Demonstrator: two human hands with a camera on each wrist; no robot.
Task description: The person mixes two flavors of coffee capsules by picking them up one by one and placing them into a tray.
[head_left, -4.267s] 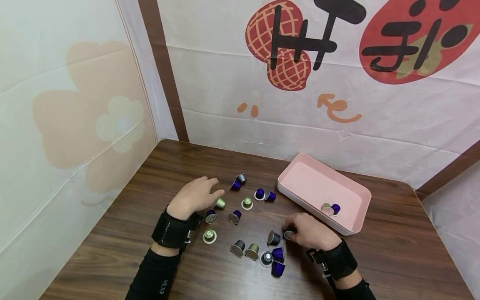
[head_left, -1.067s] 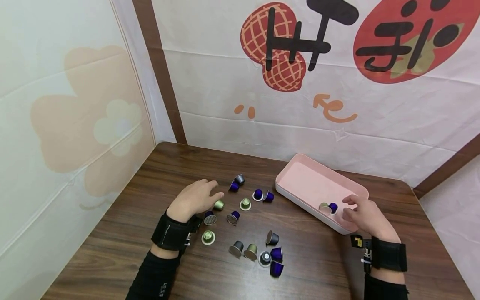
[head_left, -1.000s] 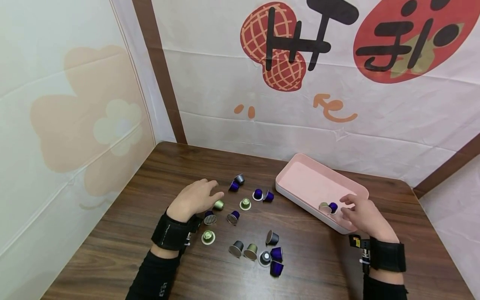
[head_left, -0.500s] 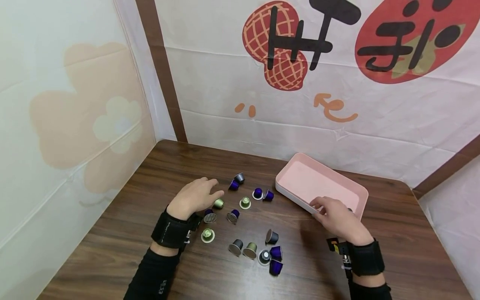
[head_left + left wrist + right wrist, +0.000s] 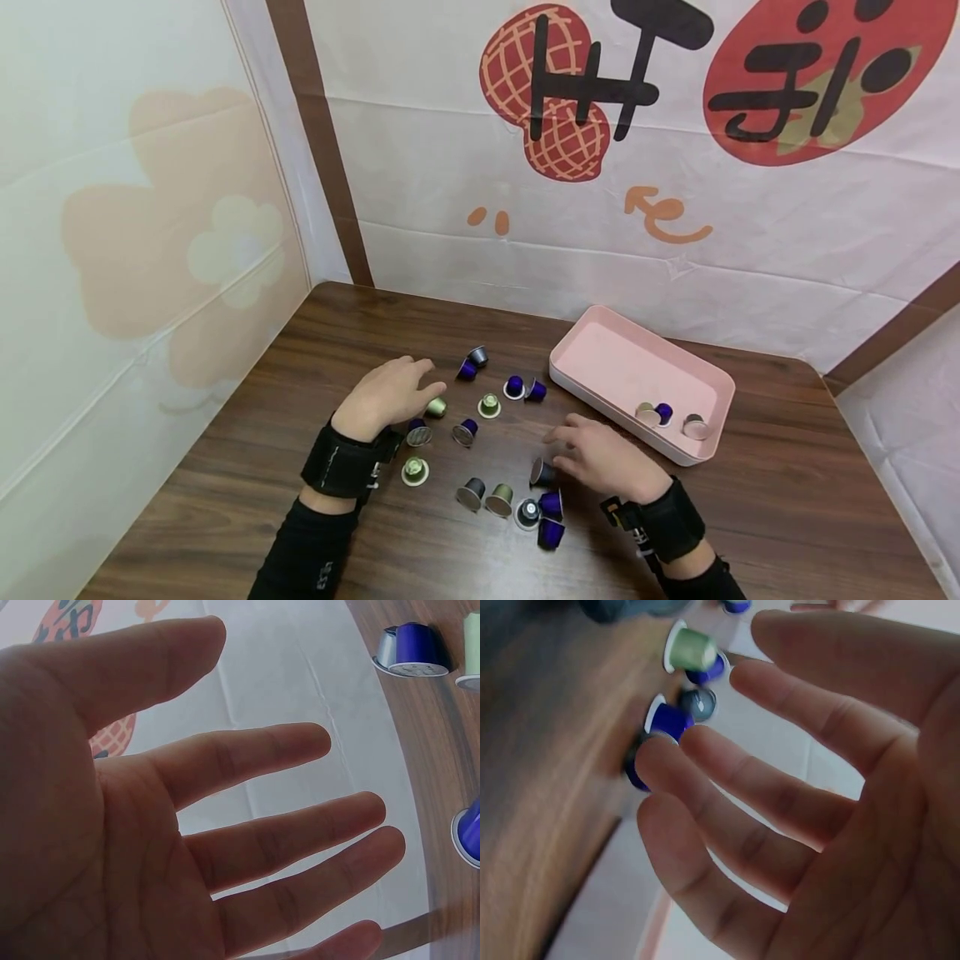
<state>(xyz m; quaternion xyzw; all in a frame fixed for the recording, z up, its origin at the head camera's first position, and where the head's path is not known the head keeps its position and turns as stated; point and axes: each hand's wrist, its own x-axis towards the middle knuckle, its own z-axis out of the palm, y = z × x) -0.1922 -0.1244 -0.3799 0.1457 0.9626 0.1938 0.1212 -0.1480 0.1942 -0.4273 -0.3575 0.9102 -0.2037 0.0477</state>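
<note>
My left hand (image 5: 382, 398) is held over the left side of the scattered coffee capsules, its fingers spread and relaxed in the left wrist view. A green capsule (image 5: 436, 407) lies just under its thumb side. My right hand (image 5: 603, 457) reaches over the table with loosely bent fingers and nothing between them. Right at its fingertips lies a dark grey capsule (image 5: 542, 473). Inside the pink tray (image 5: 615, 354) sit a pale green capsule (image 5: 647, 414), a blue capsule (image 5: 663, 412) and a grey capsule (image 5: 695, 427).
Below the right hand, two blue capsules (image 5: 551, 533) lie beside an upright silver one (image 5: 527, 513). Grey (image 5: 471, 494) and olive (image 5: 499, 500) capsules lie to their left. Several more blue, green and grey ones are spread further back. A printed cloth (image 5: 427, 150) hangs behind the wooden table (image 5: 360, 312).
My right hand carried a grey capsule from the table into the tray, let it go, and came back left to the dark grey capsule. The left hand has stayed in place.
</note>
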